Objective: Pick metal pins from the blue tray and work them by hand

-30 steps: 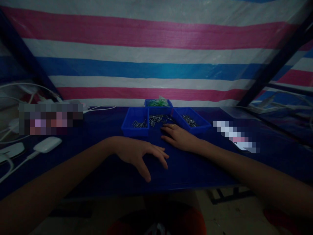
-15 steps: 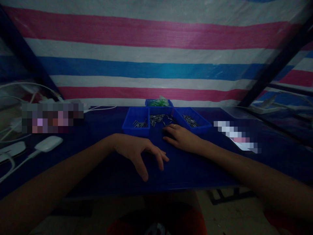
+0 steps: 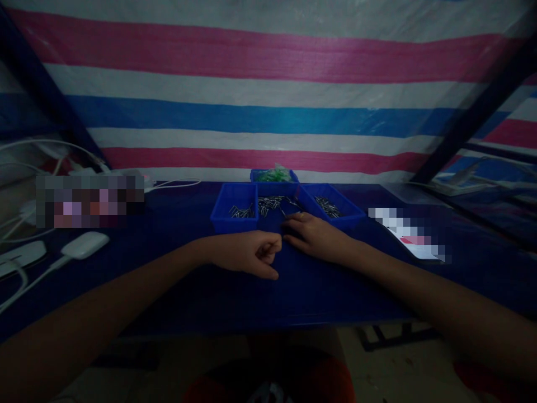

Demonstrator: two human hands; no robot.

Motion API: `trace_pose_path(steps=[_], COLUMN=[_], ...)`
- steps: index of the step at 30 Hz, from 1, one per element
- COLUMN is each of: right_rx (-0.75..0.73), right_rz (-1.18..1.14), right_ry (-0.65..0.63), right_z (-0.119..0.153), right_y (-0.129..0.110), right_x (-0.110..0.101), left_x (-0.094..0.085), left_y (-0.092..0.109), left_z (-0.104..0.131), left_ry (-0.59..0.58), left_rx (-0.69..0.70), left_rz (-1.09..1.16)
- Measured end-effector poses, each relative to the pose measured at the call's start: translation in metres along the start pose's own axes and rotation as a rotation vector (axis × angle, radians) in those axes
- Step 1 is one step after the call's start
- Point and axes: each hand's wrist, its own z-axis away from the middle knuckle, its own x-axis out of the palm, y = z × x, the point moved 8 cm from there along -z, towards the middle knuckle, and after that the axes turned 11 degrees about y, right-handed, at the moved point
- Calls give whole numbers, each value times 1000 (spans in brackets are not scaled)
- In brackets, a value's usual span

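Observation:
My left hand [image 3: 249, 253] hovers over the front middle of the blue table. Its fingers are curled in, the thumb stands out, and nothing shows in it. My right hand [image 3: 312, 235] lies on the table to the right, fingers stretched and apart, the tips close to a loose pile of small shiny metal pins [image 3: 268, 204]. Whether a fingertip touches a pin I cannot tell. On either side of the pile are a left blue bin [image 3: 234, 225] and a right blue bin [image 3: 350, 212], each with similar metal pins inside.
Behind the pile is another blue bin [image 3: 274, 182] with green plastic bags [image 3: 277, 174]. A phone-like slab [image 3: 413, 240], partly blurred out, lies on the right. White chargers [image 3: 86, 245] and cables fill the left. A striped sheet [image 3: 268, 120] hangs behind the blue table [image 3: 201, 313].
My left hand has moved slightly forward and its spread fingers have curled in. My right hand has stayed almost in place beside the pins.

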Motion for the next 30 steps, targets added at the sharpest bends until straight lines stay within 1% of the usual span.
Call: trace_pose_path(steps=[5, 7, 13, 16, 18, 22, 30], right_rx=[-8, -12, -16, -22, -25, -24, -33], right_rz=[22, 28, 31, 38, 38, 27, -10], right_ry=[-19, -19, -23, -39, -46, -44, -40], right_z=[1, 1, 0, -1, -1, -1, 0], right_y=[-1, -2, -6, -7, -8, -7, -8], right_x=[2, 1, -4, -5, -5, -5, -7], left_x=[-8, -9, -2, 4, 7, 6, 3], left_y=[-2, -3, -8, -5, -3, -2, 0], left_z=[-5, -7, -7, -3, -1, -1, -3], left_ry=[163, 207, 211, 214, 215, 220, 218], left_rx=[81, 125, 306, 427, 477, 458, 415], left_rz=[-238, -363, -833, -1071, -1186, -1276, -1287])
